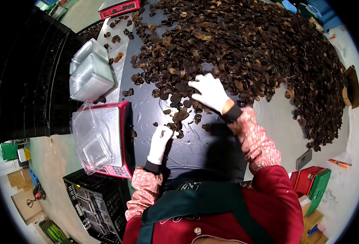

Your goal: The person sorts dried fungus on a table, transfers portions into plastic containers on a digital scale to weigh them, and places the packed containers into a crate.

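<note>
My left hand (160, 143), in a white glove, is low over the dark table sheet (147, 114); its fingers are pinched together at a small dark fungus piece (178, 133). My right hand (210, 92), also white-gloved, reaches with spread fingers onto the near edge of a large heap of dark brown fungus pieces (244, 49). Loose pieces (181, 115) lie between the two hands. Left of my left hand, an open clear plastic box (96, 148) rests on a red-edged scale (115, 122).
Stacked clear boxes (90, 77) stand behind the scale. Another red scale (120, 7) is at the far left. Black crates (29, 77) border the left side, with another crate (96, 203) below. A phone (304, 159) lies at the right table edge, near red and green crates (318, 187).
</note>
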A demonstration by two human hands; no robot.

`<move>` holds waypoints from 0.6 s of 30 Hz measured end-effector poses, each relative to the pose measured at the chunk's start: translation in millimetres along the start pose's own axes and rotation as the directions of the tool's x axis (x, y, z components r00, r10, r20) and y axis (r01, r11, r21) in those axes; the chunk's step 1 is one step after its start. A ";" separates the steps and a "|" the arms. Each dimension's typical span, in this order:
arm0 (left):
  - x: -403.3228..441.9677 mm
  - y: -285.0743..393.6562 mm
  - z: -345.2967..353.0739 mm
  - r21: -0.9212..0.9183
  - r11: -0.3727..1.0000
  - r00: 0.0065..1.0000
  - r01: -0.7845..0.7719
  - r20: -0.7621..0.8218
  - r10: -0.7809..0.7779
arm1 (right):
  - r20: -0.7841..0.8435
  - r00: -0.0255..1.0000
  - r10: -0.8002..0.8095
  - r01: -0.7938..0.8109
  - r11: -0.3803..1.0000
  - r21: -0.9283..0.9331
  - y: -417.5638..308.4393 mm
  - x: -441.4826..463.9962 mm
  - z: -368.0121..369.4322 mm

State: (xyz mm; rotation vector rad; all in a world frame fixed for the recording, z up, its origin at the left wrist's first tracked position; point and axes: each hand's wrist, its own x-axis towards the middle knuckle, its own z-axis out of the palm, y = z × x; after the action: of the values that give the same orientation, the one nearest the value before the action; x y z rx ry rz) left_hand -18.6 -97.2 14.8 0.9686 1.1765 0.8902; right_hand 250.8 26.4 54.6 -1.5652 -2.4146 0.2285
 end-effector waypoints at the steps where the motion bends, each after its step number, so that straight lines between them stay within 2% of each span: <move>1: -1.5 4.0 2.6 0.001 1.000 1.000 0.000 0.005 0.000 | 0.026 1.000 0.002 -0.003 0.999 0.048 -6.4 -15.2 2.6; 3: -5.6 13.6 6.8 -0.090 0.996 1.000 -0.011 0.002 0.011 | 0.092 0.996 0.008 -0.014 0.998 0.068 -24.1 -49.0 3.6; 4: -6.0 15.9 6.4 -0.089 0.996 1.000 -0.014 0.004 0.014 | 0.146 0.988 0.058 -0.075 0.991 0.113 -37.2 -58.8 -5.8; 7: -10.9 23.2 8.1 -0.077 0.997 1.000 -0.011 0.018 0.013 | -0.025 1.000 -0.013 0.014 1.000 0.008 -52.9 -86.5 -14.7; 9: -14.8 28.9 13.7 -0.129 0.991 0.999 -0.015 0.032 0.019 | -0.202 0.979 -0.006 0.014 0.999 0.038 -69.4 -90.4 -26.3; 10: -14.1 27.7 12.1 -0.059 0.998 0.999 -0.010 0.046 0.012 | -0.235 0.972 0.008 0.035 0.983 0.181 -75.5 -90.7 -25.5; 11: -17.7 25.9 13.9 -0.110 0.994 0.997 0.006 0.077 0.003 | -0.267 0.964 0.024 0.064 0.946 0.318 -81.5 -90.2 -23.5; 12: -19.6 29.6 17.4 -0.085 0.996 0.994 0.015 0.114 -0.005 | -0.167 0.982 0.084 0.028 0.818 0.575 -90.6 -90.2 -20.6; 13: -21.2 31.8 20.1 -0.059 0.998 0.989 0.025 0.149 -0.016 | -0.064 0.981 0.186 -0.051 0.554 0.831 -103.1 -93.7 -15.0; 14: -23.1 32.8 23.8 -0.102 0.994 0.984 0.031 0.175 -0.013 | -0.078 0.975 0.211 -0.050 0.542 0.839 -107.8 -94.4 -4.1; 15: -23.2 38.0 28.7 0.007 1.000 0.984 0.004 0.178 -0.005 | -0.091 0.968 0.234 -0.049 0.530 0.846 -109.2 -92.4 3.1; 17: -20.3 52.4 32.6 0.014 0.998 0.975 0.054 0.215 -0.056 | -0.111 0.967 0.231 -0.052 0.600 0.798 -100.2 -95.7 11.0; 18: -12.5 55.9 26.5 0.039 0.998 0.975 0.043 0.215 -0.050 | 0.019 0.929 0.370 -0.220 0.506 0.834 -96.9 -98.2 16.4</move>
State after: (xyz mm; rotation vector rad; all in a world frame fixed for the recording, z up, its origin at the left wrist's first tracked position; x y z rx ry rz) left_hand 2.2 -93.6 74.3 1.0342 1.0276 0.7102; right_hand 199.6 -102.8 52.3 -1.3905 -1.4530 1.0884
